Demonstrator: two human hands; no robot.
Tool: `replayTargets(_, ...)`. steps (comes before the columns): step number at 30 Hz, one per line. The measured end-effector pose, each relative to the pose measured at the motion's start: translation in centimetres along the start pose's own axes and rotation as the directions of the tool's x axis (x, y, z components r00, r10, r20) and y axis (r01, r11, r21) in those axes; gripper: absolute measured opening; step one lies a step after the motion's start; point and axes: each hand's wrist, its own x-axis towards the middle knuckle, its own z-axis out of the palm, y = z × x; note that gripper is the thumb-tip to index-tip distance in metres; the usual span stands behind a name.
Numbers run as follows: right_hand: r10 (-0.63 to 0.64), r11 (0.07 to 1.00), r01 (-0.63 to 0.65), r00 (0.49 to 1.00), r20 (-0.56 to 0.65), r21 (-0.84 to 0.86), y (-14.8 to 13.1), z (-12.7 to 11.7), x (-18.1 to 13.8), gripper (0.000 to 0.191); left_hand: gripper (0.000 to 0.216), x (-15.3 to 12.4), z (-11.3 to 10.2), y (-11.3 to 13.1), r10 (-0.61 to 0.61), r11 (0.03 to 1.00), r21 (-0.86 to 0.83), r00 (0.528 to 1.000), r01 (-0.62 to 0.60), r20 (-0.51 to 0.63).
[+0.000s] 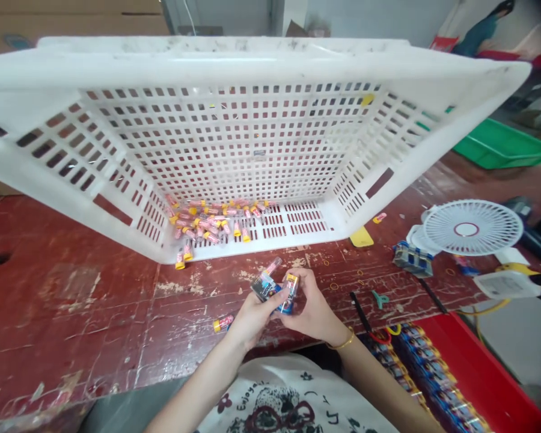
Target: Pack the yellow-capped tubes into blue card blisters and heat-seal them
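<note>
White basket [252, 67], yellow-topped, blue-bottomed packet [291, 285]

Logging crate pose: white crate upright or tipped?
Tipped: the white crate lies on its side, opening facing the camera, tubes on its slotted lower wall.

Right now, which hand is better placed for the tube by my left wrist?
Probably the left hand: the tube lies closer to it than to the right hand, though both are occupied.

**Crate [225, 67] at the table's [94, 294] far side**

Tubes [207, 222] lie inside it, toward the left; one lies nearer, before it. Right of it is a fan [453, 227], a bin [505, 144] behind that, and packs [437, 370] in a tray [487, 361] near right.
</note>
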Motion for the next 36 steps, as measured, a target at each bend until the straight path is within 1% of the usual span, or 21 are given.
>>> replayTargets(4, -0.010, 1.000, 0.010, 1.000, -0.008, 0.002, 0.2, -0.2, -0.5, 0.064, 0.030, -0.1, 0.3, -0.5, 0.015, 1.000, 0.004, 1.000, -0.015, 0.013)
replayTargets(7, -0.021, 1.000, 0.021, 1.000, -0.008, 0.010, 0.2, -0.2, -0.7, 0.065, 0.029, 0.1, 0.7, -0.6, 0.003, 1.000, -0.011, 1.000, -0.002, 0.019)
replayTargets(13, -0.018, 1.000, 0.018, 1.000, -0.018, 0.012, 0.3, -0.5, -0.8, 0.064, 0.029, 0.2, 0.9, -0.7, -0.001, 1.000, -0.029, 1.000, 0.001, 0.016)
replayTargets(18, -0.020, 1.000, 0.020, 1.000, -0.010, 0.021, 0.5, -0.4, -0.6, 0.063, 0.031, 0.3, 1.0, -0.7, 0.003, 1.000, -0.008, 1.000, -0.003, 0.013)
replayTargets(21, -0.008, 1.000, 0.008, 0.998, -0.062, 0.007, 0.0, -0.7, -0.8, 0.066, 0.034, 0.5, 0.9, -0.3, -0.021, 0.999, 0.050, 0.999, 0.023, -0.037)
replayTargets(23, 0.011, 1.000, -0.012, 0.991, -0.137, -0.009, -0.5, -2.0, -1.4, 0.068, 0.035, 0.6, 0.5, -0.1, -0.036, 0.993, 0.112, 0.994, 0.047, -0.105)
replayTargets(24, 0.017, 1.000, -0.021, 0.983, -0.182, -0.022, -0.6, -3.1, -2.1, 0.068, 0.035, 0.6, 0.2, 0.0, -0.027, 0.988, 0.146, 0.994, 0.043, -0.109)
replayTargets(26, 0.038, 0.995, -0.063, 0.958, -0.283, -0.080, -0.2, -6.4, -4.6, 0.067, 0.040, 0.7, -0.5, 0.1, -0.019, 0.963, 0.266, 0.995, 0.045, -0.099)
replayTargets(27, 0.060, 0.986, -0.110, 0.938, -0.342, -0.127, 0.5, -8.5, -6.5, 0.066, 0.046, 0.8, -0.9, 0.1, -0.020, 0.942, 0.332, 0.994, 0.054, -0.105)
replayTargets(28, 0.096, 0.966, -0.185, 0.905, -0.415, -0.181, 1.5, -10.7, -9.0, 0.066, 0.051, 0.9, -1.3, 0.1, -0.051, 0.918, 0.386, 0.993, 0.087, -0.103)
replayTargets(29, 0.142, 0.927, -0.292, 0.854, -0.500, -0.236, 2.8, -13.0, -11.9, 0.065, 0.054, 0.9, -1.6, 0.1, -0.093, 0.898, 0.425, 0.993, 0.117, -0.076)
replayTargets(30, 0.192, 0.859, -0.429, 0.775, -0.602, -0.279, 4.3, -15.2, -15.1, 0.064, 0.054, 0.9, -1.8, 0.1, -0.134, 0.881, 0.451, 0.990, 0.142, -0.049)
replayTargets(31, 0.225, 0.763, -0.575, 0.665, -0.712, -0.296, 6.0, -17.1, -18.5, 0.062, 0.054, 0.8, -1.8, 0.1, -0.171, 0.868, 0.470, 0.985, 0.161, -0.022)
replayTargets(32, 0.253, 0.632, -0.717, 0.550, -0.796, -0.294, 7.7, -18.7, -21.7, 0.058, 0.053, 0.8, -1.8, 0.0, -0.190, 0.860, 0.482, 0.982, 0.169, -0.005)
replayTargets(33, 0.267, 0.560, -0.785, 0.474, -0.839, -0.265, 9.5, -19.9, -24.6, 0.054, 0.052, 0.7, -1.5, -0.1, -0.189, 0.855, 0.492, 0.982, 0.165, 0.000)
replayTargets(34, 0.286, 0.507, -0.826, 0.430, -0.856, -0.246, 11.0, -20.7, -27.0, 0.051, 0.053, 0.6, -1.2, -0.2, -0.173, 0.854, 0.498, 0.985, 0.151, -0.002)
replayTargets(35, 0.306, 0.462, -0.856, 0.398, -0.865, -0.230, 12.5, -21.2, -28.8, 0.050, 0.054, 0.6, -0.7, -0.3, -0.155, 0.855, 0.501, 0.988, 0.136, -0.005)
replayTargets(36, 0.327, 0.434, -0.873, 0.383, -0.864, -0.223, 13.8, -21.3, -30.1, 0.051, 0.055, 0.6, -0.2, -0.5, -0.138, 0.858, 0.499, 0.990, 0.123, -0.007)
